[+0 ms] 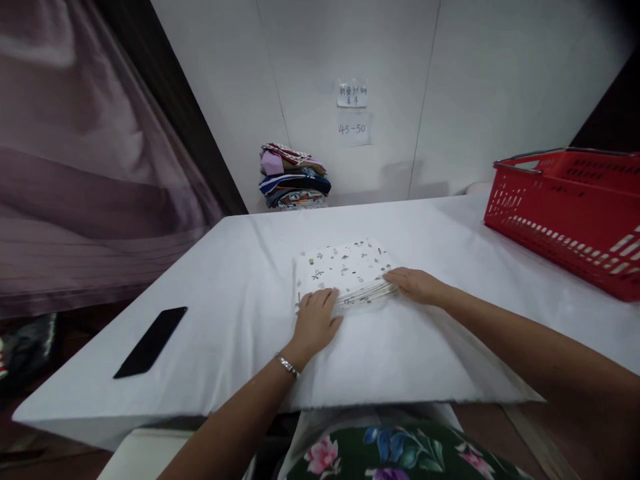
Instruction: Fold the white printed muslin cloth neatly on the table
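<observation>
1. The patterned cloth (345, 261) lies directly ahead of both hands on the white table (400, 367), folded into a flat rectangle with several layers showing along its near edge.
2. The left hand (316, 321) rests palm-down on the near left corner, thumb set apart from the fingers; the right hand (417, 285) has its fingertips at the near right corner (whether they pinch it, one cannot tell).
3. Folding looks well advanced; whether another fold is left cannot be judged.
4. A dark flat slab (151, 342) lies left of the left hand, a pile of textiles (294, 177) beyond the hands by the wall, and a red basket (565, 220) right of and beyond the right hand. All three are well apart from the cloth, obstructing neither hand.
</observation>
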`<state>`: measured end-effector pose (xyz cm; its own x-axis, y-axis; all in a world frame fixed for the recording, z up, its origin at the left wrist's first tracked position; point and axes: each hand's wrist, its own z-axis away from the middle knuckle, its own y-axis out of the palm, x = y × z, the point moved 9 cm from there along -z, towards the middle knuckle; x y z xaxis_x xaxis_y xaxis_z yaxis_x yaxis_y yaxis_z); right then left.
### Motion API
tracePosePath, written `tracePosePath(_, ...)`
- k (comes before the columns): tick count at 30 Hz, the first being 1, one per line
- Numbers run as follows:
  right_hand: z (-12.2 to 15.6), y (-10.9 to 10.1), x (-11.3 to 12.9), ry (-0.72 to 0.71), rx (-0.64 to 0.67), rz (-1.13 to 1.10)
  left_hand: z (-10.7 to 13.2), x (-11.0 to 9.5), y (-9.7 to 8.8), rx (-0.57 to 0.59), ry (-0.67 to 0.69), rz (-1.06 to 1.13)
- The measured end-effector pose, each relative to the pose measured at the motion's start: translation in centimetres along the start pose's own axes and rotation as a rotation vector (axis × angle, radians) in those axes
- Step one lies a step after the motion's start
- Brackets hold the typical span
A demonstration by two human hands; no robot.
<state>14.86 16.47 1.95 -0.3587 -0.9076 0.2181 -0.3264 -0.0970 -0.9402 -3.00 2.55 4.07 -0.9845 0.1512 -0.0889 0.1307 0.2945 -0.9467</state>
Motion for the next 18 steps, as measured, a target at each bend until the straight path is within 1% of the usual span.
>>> tracePosePath(3, -0.3, -0.1, -0.1, -0.024, 0.043, 0.045, -1.1, -0.9, 0.5, -0.029, -0.030, -0.007)
tracePosePath(6, 0.0, 0.0, 0.8, -0.077, 0.034, 0.058, -1.7, -1.0, 1.0, -0.003, -0.022, -0.021)
tracePosePath(10, 1.0, -0.2, 2.2, -0.129, -0.041, 0.058, -1.6, -0.6, 1.3, 0.065, 0.035, -0.039)
tracePosePath(13, 1.0, -0.5, 3.0, -0.123, -0.064, 0.061, -1.2, -0.1, 1.3, 0.082, 0.075, -0.053)
tracePosePath(18, -0.1, 0.1, 3.8, -0.070, -0.006, 0.141, -0.9, 1.0, 1.4, 0.082, 0.049, -0.092)
